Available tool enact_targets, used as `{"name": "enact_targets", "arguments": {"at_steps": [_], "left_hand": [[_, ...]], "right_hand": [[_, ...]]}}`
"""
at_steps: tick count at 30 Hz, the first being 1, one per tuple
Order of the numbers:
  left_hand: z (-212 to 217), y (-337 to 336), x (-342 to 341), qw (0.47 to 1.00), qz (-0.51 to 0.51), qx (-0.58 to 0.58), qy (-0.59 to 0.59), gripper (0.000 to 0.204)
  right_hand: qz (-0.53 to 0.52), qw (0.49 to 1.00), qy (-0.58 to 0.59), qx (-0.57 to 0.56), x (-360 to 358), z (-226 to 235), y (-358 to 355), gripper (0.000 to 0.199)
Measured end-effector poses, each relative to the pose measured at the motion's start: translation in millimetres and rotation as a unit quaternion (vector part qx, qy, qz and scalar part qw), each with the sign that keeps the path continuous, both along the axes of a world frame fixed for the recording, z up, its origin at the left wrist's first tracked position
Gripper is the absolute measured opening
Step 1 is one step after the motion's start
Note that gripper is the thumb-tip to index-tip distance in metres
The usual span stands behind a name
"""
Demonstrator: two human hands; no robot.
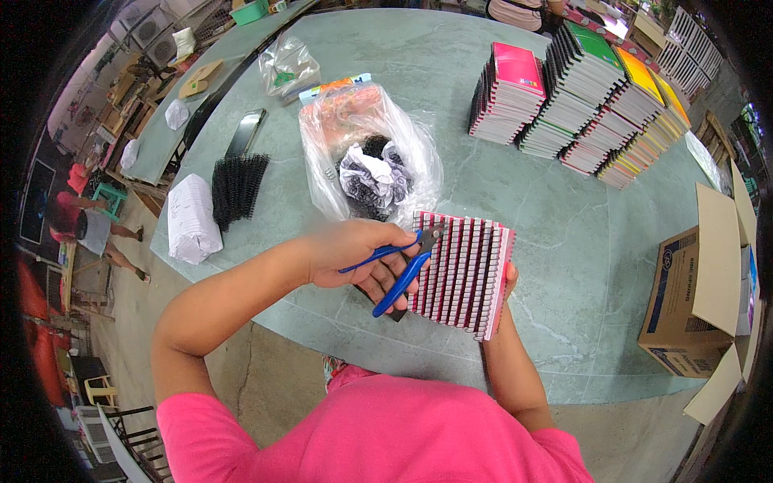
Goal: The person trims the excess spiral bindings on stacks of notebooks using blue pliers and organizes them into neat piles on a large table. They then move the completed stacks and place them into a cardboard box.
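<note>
My left hand point(372, 259) is closed around blue-handled wire cutters point(392, 283). Their dark jaws lie over the upper left of a block of pink-covered spiral notebooks point(460, 278). The notebooks are gathered with their coil spines facing up in rows. Gripping the right side of this block is my right hand point(510, 283), with most of its fingers hidden behind the notebooks. Just beyond my left hand lies a clear plastic bag point(415, 149) holding crumpled paper and black coil scraps. Whether the jaws touch a coil I cannot tell.
Stacks of spiral notebooks in pink point(515, 76), green point(592, 52) and yellow point(640, 80) stand at the far right. An open carton point(684, 298) is at the right edge. Left lie black binding coils point(237, 189), a paper-wrapped bundle point(192, 219) and a phone point(245, 131).
</note>
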State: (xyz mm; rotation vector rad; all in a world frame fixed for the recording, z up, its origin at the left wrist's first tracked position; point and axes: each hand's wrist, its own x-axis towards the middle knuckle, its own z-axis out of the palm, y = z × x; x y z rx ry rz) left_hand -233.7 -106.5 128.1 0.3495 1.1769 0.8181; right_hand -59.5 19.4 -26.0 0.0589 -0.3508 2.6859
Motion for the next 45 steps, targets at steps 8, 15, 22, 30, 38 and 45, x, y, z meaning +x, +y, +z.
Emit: {"name": "enact_targets", "arguments": {"at_steps": [8, 15, 22, 30, 38, 45], "left_hand": [[4.9, 2.5, 6.0, 0.868, -0.174, 0.12, 0.45, 0.036], [3.2, 1.4, 0.7, 0.981, -0.062, 0.062, 0.175, 0.041], [-1.2, 6.5, 0.8, 0.933, -0.142, 0.082, 0.319, 0.039], [13.9, 5.2, -1.5, 0.979, -0.111, 0.034, 0.165, 0.037], [4.6, 10.9, 3.3, 0.999, -0.03, -0.009, 0.012, 0.039], [3.8, 5.7, 11.5, 0.8, -0.198, 0.171, 0.54, 0.043]], "right_hand": [[-0.025, 0.999, -0.028, -0.002, 0.1, -21.9, 3.6, 0.073], [-0.005, 1.0, -0.018, -0.011, 0.0, -14.3, -0.1, 0.074], [0.002, 1.0, -0.025, -0.004, 1.2, -16.8, 1.4, 0.074], [0.023, 1.0, -0.01, 0.001, 1.0, -14.8, 1.2, 0.075], [0.022, 1.0, -0.012, -0.005, 0.9, -13.2, 1.0, 0.075], [0.021, 1.0, -0.022, 0.0, -0.4, -21.8, 0.8, 0.076]]}}
